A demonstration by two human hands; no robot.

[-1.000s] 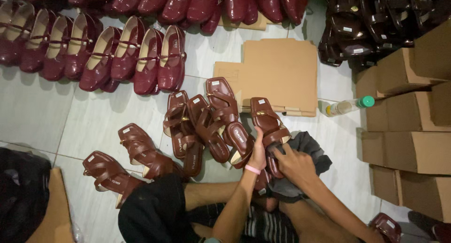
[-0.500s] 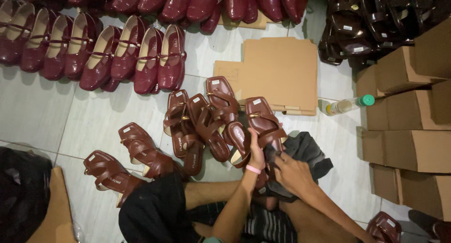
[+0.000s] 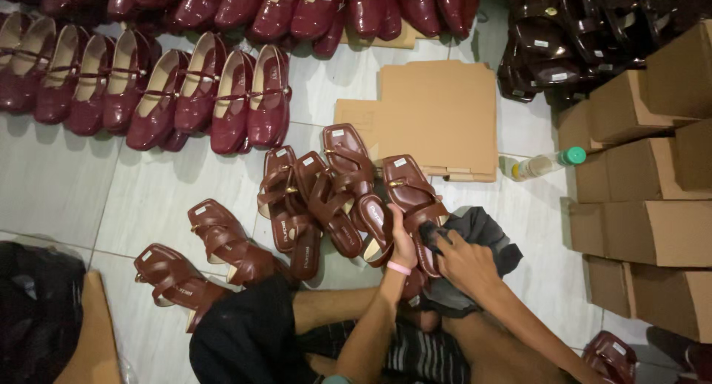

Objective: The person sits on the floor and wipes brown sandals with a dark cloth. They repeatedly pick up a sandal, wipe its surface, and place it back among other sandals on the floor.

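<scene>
My left hand (image 3: 403, 239), with a pink band on its wrist, grips a brown strappy sandal (image 3: 409, 189) by its heel end, toe pointing away from me. My right hand (image 3: 461, 259) presses a dark grey cloth (image 3: 486, 232) against the sandal's strap. Just left of it lies a pile of several matching brown sandals (image 3: 319, 198) on the white tiled floor. I sit on the floor with my legs folded under my arms.
Two more brown sandals (image 3: 211, 254) lie at the left. Rows of glossy maroon flat shoes (image 3: 178, 94) line the back. Flattened cardboard (image 3: 437, 113), a plastic bottle (image 3: 545, 163) and stacked cardboard boxes (image 3: 645, 191) stand to the right. Dark shoes (image 3: 571, 35) fill the top right corner.
The held sandal has shifted slightly left and toward me. My right hand with the cloth has slid along the strap.
</scene>
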